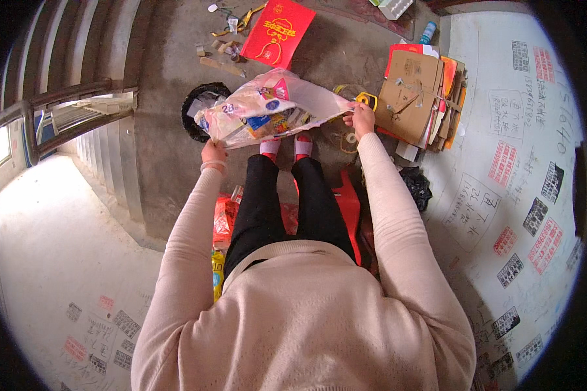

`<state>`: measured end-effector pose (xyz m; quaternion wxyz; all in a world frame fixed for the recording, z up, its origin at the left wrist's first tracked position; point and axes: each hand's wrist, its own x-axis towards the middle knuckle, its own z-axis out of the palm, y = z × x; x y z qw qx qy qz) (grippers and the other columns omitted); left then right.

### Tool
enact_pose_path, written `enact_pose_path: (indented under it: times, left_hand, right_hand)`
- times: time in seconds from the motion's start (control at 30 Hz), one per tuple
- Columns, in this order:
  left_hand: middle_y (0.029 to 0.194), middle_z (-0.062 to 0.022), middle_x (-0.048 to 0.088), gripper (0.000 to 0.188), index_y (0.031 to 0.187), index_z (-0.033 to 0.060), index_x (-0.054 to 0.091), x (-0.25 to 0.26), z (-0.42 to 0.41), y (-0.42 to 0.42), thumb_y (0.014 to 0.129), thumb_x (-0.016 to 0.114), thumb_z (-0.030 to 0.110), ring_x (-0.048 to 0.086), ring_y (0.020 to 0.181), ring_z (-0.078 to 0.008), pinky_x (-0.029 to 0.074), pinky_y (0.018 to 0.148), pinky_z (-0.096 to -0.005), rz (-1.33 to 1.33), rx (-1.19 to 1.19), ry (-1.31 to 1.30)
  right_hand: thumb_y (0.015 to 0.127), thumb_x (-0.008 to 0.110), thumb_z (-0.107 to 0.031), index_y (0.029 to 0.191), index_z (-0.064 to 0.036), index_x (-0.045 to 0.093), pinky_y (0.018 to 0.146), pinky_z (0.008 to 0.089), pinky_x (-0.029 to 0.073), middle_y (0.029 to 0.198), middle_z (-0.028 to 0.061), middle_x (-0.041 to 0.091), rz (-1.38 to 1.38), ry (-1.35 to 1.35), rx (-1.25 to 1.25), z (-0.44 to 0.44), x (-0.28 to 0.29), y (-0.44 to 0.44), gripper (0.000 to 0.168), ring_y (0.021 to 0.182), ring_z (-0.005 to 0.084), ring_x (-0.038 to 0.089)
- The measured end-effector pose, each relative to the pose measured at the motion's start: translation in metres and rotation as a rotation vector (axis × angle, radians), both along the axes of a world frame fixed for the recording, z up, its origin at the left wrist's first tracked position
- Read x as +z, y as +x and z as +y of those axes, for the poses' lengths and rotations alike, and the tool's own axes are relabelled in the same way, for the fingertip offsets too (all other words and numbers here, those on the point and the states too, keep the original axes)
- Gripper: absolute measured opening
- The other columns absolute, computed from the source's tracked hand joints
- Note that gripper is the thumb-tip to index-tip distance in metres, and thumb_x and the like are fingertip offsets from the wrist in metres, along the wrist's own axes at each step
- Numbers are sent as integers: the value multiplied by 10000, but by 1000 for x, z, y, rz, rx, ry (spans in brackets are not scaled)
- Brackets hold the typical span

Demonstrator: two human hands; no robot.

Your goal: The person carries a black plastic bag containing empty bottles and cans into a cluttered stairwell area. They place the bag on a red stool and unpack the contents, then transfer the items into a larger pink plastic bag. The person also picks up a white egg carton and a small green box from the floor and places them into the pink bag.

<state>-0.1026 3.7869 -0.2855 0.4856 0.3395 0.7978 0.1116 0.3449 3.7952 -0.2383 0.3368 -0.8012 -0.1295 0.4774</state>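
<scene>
A translucent printed plastic bag (283, 105) is stretched between my two hands above the floor in front of my feet. My left hand (214, 155) pinches its near left corner, and my right hand (362, 119) grips the right corner. Colourful packaging (269, 123) shows inside or through the plastic; I cannot tell which. Beyond my left hand stands a round container lined with a black bag (190, 119), partly covered by the plastic. Close by my right hand, a yellow tape dispenser (367, 100) sits on the floor.
A tied stack of flattened cardboard (406, 93) leans near the printed wall (489, 146) at right. A red box or bag (280, 34) and scraps (225, 51) lie ahead. A tape roll (349, 141), black plastic bag (415, 185) and red stool (348, 210) are near my legs. Metal railings (78, 44) stand left.
</scene>
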Motion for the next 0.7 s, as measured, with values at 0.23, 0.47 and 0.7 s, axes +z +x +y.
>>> enact_pose_path:
  times: [0.23,0.47,0.7]
  left_hand:
    - [1044,-162,669,680,1254,52,568,-19,60,-12,686,819,327,644,959,-324,496,900,-395,386,-187,600]
    - [1067,-138,696,284,1123,165,700,-104,60,-14,918,506,133,677,938,-271,517,840,-343,-433,22,-172]
    - [1109,-191,636,420,1267,37,516,-48,-39,31,892,632,187,626,999,-284,497,852,-377,565,-772,442]
  right_hand:
    - [980,475,-160,995,-32,612,481,238,490,786,68,656,61,44,-31,6,2,2,188,563,105,595]
    - [726,790,-490,1513,-120,7,875,559,409,1492,173,237,210,-78,-258,-9,9,-36,1170,1256,367,373]
    - [825,675,-278,1321,-39,383,909,495,459,1244,210,564,387,-53,-37,9,-107,-15,623,1019,348,596]
